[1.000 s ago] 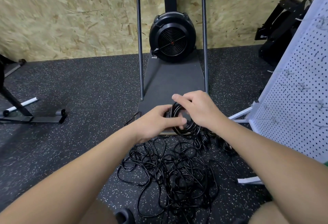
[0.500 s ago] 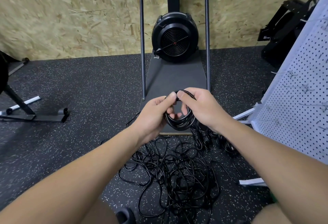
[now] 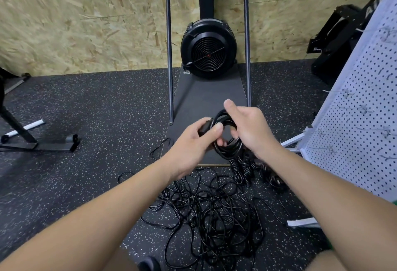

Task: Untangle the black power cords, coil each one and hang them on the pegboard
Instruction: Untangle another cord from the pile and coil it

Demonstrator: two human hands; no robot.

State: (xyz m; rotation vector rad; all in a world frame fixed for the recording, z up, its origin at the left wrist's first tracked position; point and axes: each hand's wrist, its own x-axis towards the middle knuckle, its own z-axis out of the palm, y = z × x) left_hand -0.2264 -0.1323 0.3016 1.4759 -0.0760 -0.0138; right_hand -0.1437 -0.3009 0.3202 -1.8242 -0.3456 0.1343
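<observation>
Both hands hold one coiled black cord at the centre of the frame, above the tangle on the floor.

The left hand (image 3: pixel 194 142) has its fingers curled, pinching a plug end between thumb and fingers against the left side of the coiled cord (image 3: pixel 227 139). The right hand (image 3: pixel 249 129) grips the coil's right side, fingers wrapped through the loop and thumb raised free above it. Below the hands, in the lower middle of the frame, a tangled heap of cords (image 3: pixel 210 212) lies on the speckled floor (image 3: pixel 96 120). A few bundled cords (image 3: pixel 242 170) lie just right of centre at the edge of a dark platform (image 3: pixel 206 97). The pegboard (image 3: pixel 363 109) stands at the right edge, its hooks bare. A black fan (image 3: pixel 208 49) sits upper centre against the chipboard wall (image 3: pixel 75 19).
</observation>
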